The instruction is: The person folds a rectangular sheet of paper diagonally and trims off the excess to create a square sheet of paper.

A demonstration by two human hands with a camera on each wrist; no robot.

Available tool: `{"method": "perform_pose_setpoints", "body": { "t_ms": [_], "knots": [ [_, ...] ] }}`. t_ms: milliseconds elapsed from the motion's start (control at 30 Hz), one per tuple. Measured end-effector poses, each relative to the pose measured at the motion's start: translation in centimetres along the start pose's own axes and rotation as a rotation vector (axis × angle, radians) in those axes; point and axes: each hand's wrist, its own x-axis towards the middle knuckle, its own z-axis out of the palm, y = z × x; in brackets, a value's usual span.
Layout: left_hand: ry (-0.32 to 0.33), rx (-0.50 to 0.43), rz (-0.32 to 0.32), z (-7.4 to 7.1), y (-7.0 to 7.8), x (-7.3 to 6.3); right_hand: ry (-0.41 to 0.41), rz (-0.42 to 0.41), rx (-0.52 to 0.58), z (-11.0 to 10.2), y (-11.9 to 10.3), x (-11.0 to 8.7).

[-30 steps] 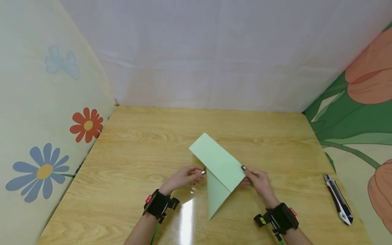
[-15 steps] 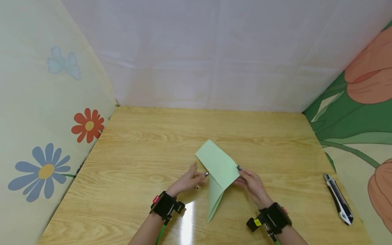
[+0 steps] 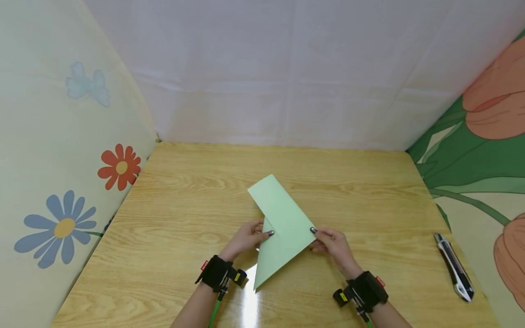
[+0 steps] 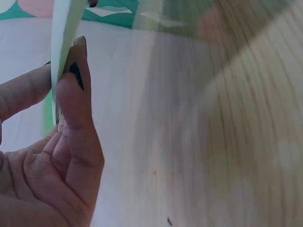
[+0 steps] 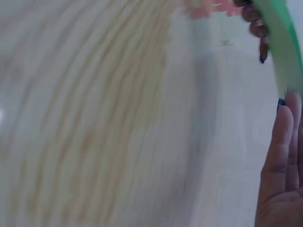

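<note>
A pale green sheet of paper [image 3: 283, 218], folded so that a rectangular strip points up-left and a pointed flap hangs toward the near edge, is held up between both hands. My left hand [image 3: 248, 237] pinches its left side, thumb on the front and fingers behind. At the right corner, my right hand [image 3: 336, 248] pinches the paper between thumb and fingers. The left wrist view shows the paper [image 4: 66, 38] edge-on between the left thumb and fingers. In the right wrist view the paper [image 5: 281, 42] curves above the right fingertips [image 5: 284, 116].
A utility knife [image 3: 453, 266] lies near the right edge of the wooden table [image 3: 197, 182]. A white cloth [image 3: 279, 73] hangs behind the table, and flower-printed cloths stand at both sides. Each wrist wears a black strap with a small camera.
My left hand has come onto the paper's left side and now pinches it. The paper has turned and shifted left, its lower flap flattening out. My right hand keeps its corner.
</note>
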Motion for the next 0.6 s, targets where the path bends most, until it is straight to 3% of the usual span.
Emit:
{"method": "perform_pose_setpoints", "body": {
  "t_ms": [167,300,500,600],
  "knots": [
    [0.063,0.141,0.052,-0.2,-0.2,0.1,-0.071,-0.045,-0.240,-0.1,0.2,0.5],
    [0.082,0.290,0.066,-0.6,-0.9,0.2,-0.166,-0.019,-0.364,-0.1,0.6,1.1],
    [0.069,0.355,0.076,-1.2,-1.7,0.1,-0.227,0.018,-0.509,0.5,0.9,1.6],
    [0.080,0.527,0.142,-1.0,-1.7,-0.2,-0.220,0.025,-0.577,0.7,0.9,1.8]
  ]
}}
